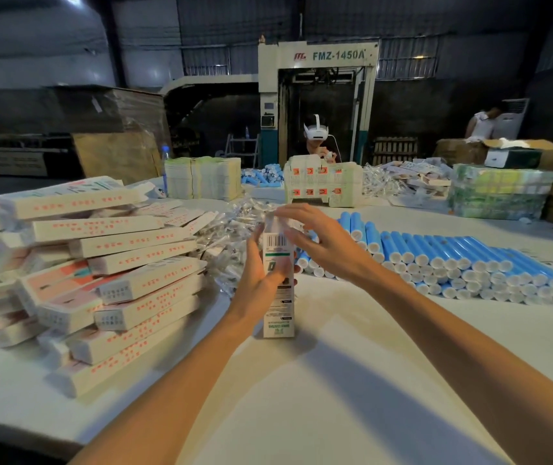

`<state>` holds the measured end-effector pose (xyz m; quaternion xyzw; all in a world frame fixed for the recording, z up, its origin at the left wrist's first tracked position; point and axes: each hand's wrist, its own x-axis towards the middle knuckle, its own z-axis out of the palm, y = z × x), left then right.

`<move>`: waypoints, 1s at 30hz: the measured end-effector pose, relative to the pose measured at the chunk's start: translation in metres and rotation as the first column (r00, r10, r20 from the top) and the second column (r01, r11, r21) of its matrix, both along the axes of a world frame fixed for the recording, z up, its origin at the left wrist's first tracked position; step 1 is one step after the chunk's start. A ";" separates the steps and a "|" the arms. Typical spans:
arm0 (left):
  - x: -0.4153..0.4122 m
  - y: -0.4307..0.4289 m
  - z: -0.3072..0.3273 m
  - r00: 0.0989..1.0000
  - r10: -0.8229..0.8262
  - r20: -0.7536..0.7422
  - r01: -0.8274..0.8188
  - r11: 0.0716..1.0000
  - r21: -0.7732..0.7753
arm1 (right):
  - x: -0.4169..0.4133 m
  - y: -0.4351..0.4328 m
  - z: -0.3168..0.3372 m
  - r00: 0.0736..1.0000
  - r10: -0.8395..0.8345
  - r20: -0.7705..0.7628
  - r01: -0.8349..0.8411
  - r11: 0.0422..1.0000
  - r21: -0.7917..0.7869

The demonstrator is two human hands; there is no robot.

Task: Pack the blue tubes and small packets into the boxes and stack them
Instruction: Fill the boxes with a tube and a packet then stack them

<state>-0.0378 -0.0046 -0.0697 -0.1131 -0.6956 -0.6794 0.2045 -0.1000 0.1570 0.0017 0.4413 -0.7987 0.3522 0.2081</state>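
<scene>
I am standing at a white table (pixel 335 380) with both bare forearms reaching forward. Between my hands is one narrow white box (pixel 278 290), standing upright on its short end on the table, its long axis vertical. Its top end points up and slightly away from me; a barcode sits near the top and green print runs down to the base.

My left hand (pixel 261 273) is wrapped around the box's middle from the left side, fingers curled across its front, holding it steady. My right hand (pixel 315 236) is at the box's top end, fingers spread and half open, fingertips touching the top flap area. The motion blur there keeps me from telling whether the flap is folded in or not.

To my left lies a loose, slanting pile of packed boxes (pixel 101 270), white with red print, lying flat with their long axes running mostly left to right. Behind the upright box is a heap of small clear packets (pixel 235 226). To my right, blue tubes (pixel 452 260) with white caps lie stacked in rows, caps facing me, long axes pointing away from me.

Across the table are stacks of flat unfolded cartons (pixel 322 182) and another person wearing a white headset (pixel 317 130). Behind them stands a large machine (pixel 318 95) labelled FMZ-1450A.
</scene>
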 end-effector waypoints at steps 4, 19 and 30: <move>-0.002 -0.013 0.007 0.985 0.041 -0.167 -0.063 0.989 -0.130 | -0.007 -0.001 -0.021 0.998 -0.069 0.008 0.069 0.981 -0.179; -0.006 -0.030 0.014 0.989 0.130 -0.074 -0.142 0.973 -0.183 | -0.015 -0.021 -0.097 0.979 -0.155 -0.131 0.199 0.859 0.472; 0.004 0.002 0.011 0.991 -0.112 -0.072 0.105 0.989 -0.101 | 0.027 0.074 -0.031 0.896 -0.345 0.280 0.371 0.927 -0.046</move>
